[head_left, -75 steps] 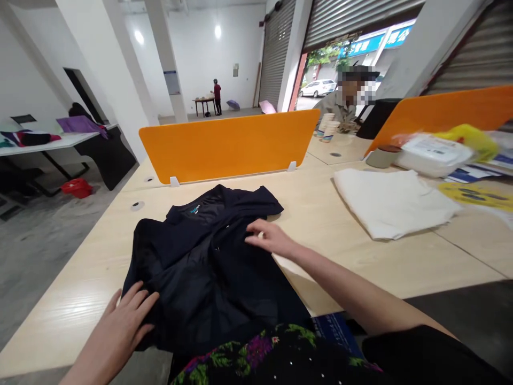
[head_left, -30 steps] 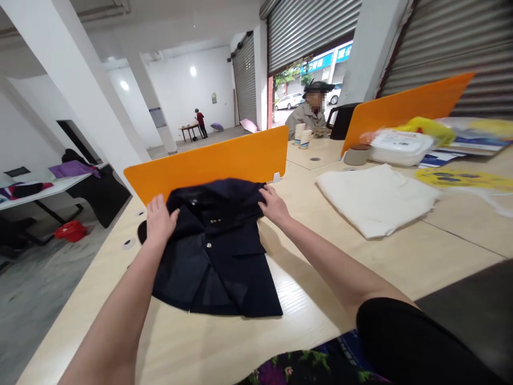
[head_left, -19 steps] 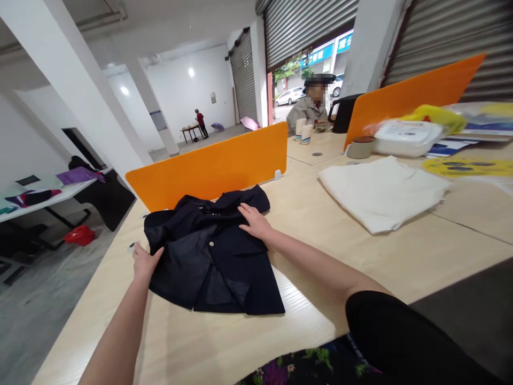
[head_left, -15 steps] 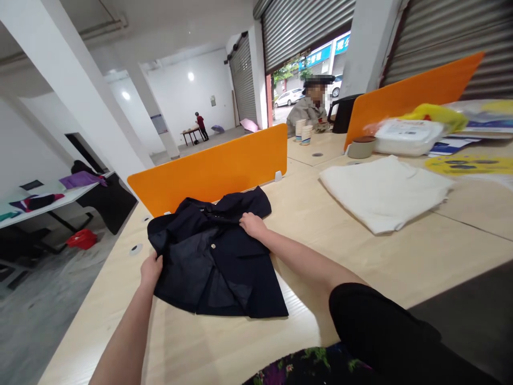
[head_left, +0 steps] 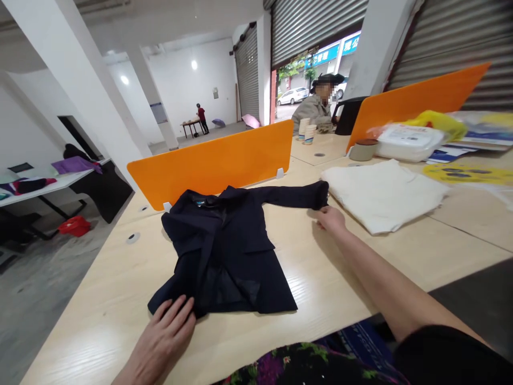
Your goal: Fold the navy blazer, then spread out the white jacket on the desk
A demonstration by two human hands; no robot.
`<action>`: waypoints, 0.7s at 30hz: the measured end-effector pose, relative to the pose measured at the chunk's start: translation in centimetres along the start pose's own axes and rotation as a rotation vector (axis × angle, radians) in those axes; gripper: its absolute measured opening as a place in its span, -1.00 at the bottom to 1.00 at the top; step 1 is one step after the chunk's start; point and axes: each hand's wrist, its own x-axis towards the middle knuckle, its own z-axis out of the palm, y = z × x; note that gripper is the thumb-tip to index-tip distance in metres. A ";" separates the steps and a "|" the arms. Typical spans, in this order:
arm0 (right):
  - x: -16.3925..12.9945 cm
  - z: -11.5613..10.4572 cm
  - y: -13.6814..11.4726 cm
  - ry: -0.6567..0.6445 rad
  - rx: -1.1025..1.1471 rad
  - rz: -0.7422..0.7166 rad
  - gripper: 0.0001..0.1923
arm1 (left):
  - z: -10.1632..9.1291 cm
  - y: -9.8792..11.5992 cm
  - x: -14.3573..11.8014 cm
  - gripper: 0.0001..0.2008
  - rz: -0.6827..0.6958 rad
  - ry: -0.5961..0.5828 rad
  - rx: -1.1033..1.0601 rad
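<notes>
A dark navy jacket point(head_left: 244, 224) lies front up on the pale wooden table point(head_left: 116, 299), its collar toward the orange divider. One sleeve stretches out to the right, and at its cuff my right hand point(head_left: 332, 219) is closed in a pinch. My left hand point(head_left: 170, 329) rests flat on the lower left corner of the jacket, fingers spread. The other sleeve is folded and partly hidden on the left side. Right of the stretched sleeve lies a folded white cloth point(head_left: 385, 195), close to the cuff.
An orange divider point(head_left: 212, 163) stands behind the jacket, another point(head_left: 420, 104) at the right. Paper cups point(head_left: 308, 133), a roll of tape point(head_left: 363, 149) and a white plastic box point(head_left: 409, 141) stand at the back. A person point(head_left: 315, 109) in a hat sits across the table.
My right hand has moved right, drawing the sleeve out straight. My left hand has gone from the jacket's left edge down to its lower corner, and the left front now lies closed over the lining.
</notes>
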 end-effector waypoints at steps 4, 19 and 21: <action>-7.3 5.7 -0.9 -0.137 -0.102 0.050 -0.59 | 0.7 -0.7 -0.2 -0.44 -0.435 0.059 -0.043; -10.7 -0.9 -1.3 -0.397 0.145 -0.114 -0.79 | -4.9 3.0 -2.6 -0.73 -1.342 -0.577 -1.346; -11.6 -0.9 0.1 -0.440 -0.019 -0.117 -0.84 | -6.3 4.6 -3.9 -0.75 -1.164 -0.756 -0.950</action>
